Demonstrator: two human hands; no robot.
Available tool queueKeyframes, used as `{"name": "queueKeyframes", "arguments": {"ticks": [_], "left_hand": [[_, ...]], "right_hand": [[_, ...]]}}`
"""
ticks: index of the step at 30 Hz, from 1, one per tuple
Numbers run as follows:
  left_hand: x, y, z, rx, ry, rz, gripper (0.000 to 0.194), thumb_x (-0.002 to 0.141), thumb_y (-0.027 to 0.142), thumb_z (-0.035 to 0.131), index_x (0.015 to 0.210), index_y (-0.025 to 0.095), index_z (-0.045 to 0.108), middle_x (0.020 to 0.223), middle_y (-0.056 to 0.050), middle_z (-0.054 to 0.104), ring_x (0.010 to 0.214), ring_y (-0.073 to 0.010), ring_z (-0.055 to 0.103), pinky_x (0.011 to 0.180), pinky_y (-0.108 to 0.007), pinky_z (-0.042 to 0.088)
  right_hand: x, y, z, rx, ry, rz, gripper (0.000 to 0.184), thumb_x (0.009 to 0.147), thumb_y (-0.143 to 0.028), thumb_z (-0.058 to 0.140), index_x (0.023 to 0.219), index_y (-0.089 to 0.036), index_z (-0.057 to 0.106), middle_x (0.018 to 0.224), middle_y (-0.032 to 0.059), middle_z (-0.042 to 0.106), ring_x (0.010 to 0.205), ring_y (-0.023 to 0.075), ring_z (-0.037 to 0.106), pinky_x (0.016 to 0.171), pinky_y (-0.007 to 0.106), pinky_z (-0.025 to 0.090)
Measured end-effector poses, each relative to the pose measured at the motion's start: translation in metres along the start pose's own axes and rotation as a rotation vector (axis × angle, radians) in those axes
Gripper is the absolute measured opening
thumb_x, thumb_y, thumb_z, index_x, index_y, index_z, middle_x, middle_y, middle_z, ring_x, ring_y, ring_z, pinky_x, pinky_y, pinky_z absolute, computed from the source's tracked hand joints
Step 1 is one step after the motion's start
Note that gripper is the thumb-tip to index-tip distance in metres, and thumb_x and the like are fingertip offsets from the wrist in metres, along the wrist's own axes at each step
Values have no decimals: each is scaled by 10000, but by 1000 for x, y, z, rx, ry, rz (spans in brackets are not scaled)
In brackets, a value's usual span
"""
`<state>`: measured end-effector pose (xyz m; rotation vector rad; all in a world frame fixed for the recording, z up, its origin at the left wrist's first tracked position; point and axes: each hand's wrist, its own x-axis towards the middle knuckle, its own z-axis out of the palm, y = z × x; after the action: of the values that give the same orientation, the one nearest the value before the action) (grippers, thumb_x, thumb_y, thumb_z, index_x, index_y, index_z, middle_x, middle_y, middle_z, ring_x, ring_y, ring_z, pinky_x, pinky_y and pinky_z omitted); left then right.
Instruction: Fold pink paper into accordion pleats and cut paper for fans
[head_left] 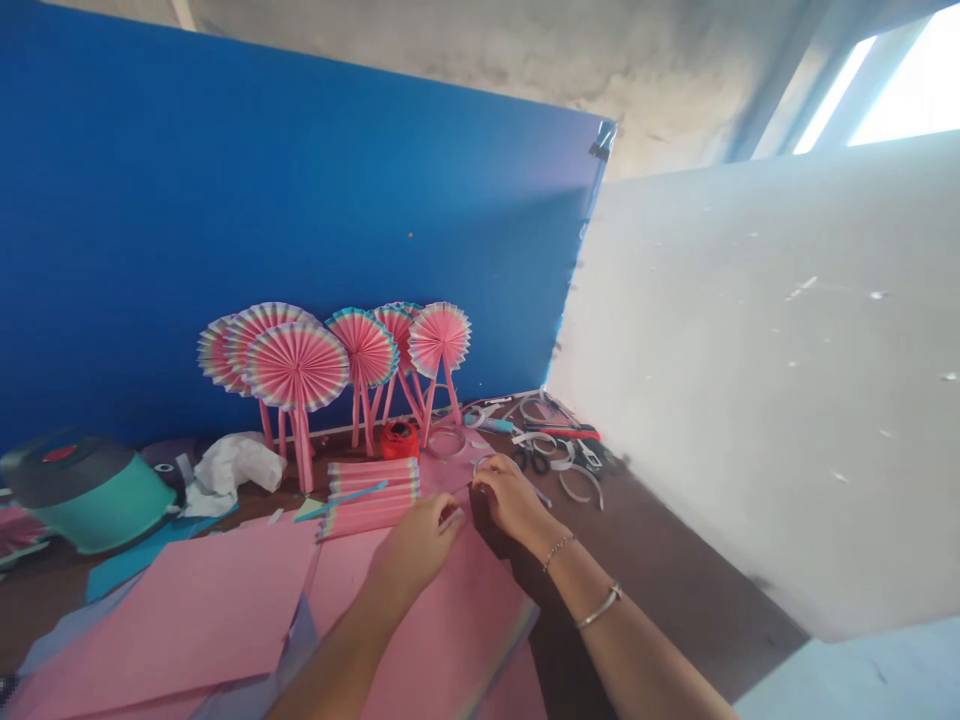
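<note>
Left hand (416,548): half-curled just over the pink paper sheet (442,640), grip impossible to tell.
Right hand (514,500): fingers closed on a thin pale paper ring (486,463) (a narrow curled strip, partly hidden by the fingertips).
Ring's place: at the right hand's fingertips, above the sheet's far edge.
Nearby: pink pleated paper fans (296,365) stand against a blue board (225,200); scissors (531,458) lie among curled paper strips (571,482).

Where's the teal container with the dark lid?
In the head view, the teal container sits at the far left, just left of the crumpled white tissue and the pink paper fans.
</note>
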<state>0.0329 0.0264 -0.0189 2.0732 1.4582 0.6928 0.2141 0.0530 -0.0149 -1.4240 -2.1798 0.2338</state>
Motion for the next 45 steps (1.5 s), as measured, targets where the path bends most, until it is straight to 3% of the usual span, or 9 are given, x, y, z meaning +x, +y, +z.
{"name": "queueKeyframes", "arguments": {"ticks": [6,10,13,19,23,27,31,38,45], "left_hand": [[-3,5,0,151,-18,88,342,826,214,439,1157,206,527,1187,-67,562,1131,-198,481,964,-320,339],[-9,15,-5,295,-65,156,277,824,159,413,1053,198,565,1088,-64,579,1058,-202,504,921,-337,370],[-13,26,-11,389,-161,197,254,825,130,400,980,187,593,1039,-66,609,1023,-204,527,892,-334,391],[-30,60,-22,517,-389,197,224,821,187,464,855,175,685,914,-100,679,886,-236,618,793,-343,457],[-57,77,-17,650,-563,194,294,814,281,542,981,85,684,1005,-195,658,949,-317,600,776,-402,486],[-82,57,-8,631,-486,224,409,817,246,539,1205,119,561,1182,-176,595,1040,-325,554,817,-450,486],[-96,19,-25,437,-366,413,439,892,258,420,1326,193,436,1382,-90,466,1248,-239,415,1044,-403,341],[-101,-14,-62,625,-257,-85,423,869,219,396,1272,186,519,1296,-116,542,1171,-291,490,970,-447,401],[-109,-37,-55,635,-202,-127,440,849,313,474,1282,262,531,1363,-131,490,1226,-351,458,994,-522,368]], "right_hand": [[0,5,-1,-65,-82,-9,503,730,24,421,1155,-187,589,1000,99,609,911,194,542,786,275,392],[0,4,-1,-86,-124,30,805,664,46,421,1429,-148,260,995,116,622,897,211,553,755,289,403],[1,2,1,-95,-113,101,877,654,40,408,1464,-124,112,1027,130,619,940,225,550,764,301,411],[2,-6,-5,-153,82,116,550,668,-11,455,1194,-134,557,1144,137,563,1051,249,484,912,359,377],[-2,-19,-5,27,-49,-40,286,741,-66,479,922,-162,677,907,75,653,907,199,558,847,305,415],[-6,-29,0,132,-228,-134,261,674,-109,593,916,-153,679,903,69,663,859,192,572,800,289,426],[-6,-30,1,154,-298,-60,162,672,-90,567,790,-145,666,807,57,646,752,167,559,701,259,418],[-7,-22,-10,237,-383,47,128,688,-95,523,706,-165,628,737,22,629,680,143,559,621,231,398],[-9,-19,-14,265,-444,90,206,702,-82,476,778,-167,648,762,19,659,684,143,581,605,225,405]]}}
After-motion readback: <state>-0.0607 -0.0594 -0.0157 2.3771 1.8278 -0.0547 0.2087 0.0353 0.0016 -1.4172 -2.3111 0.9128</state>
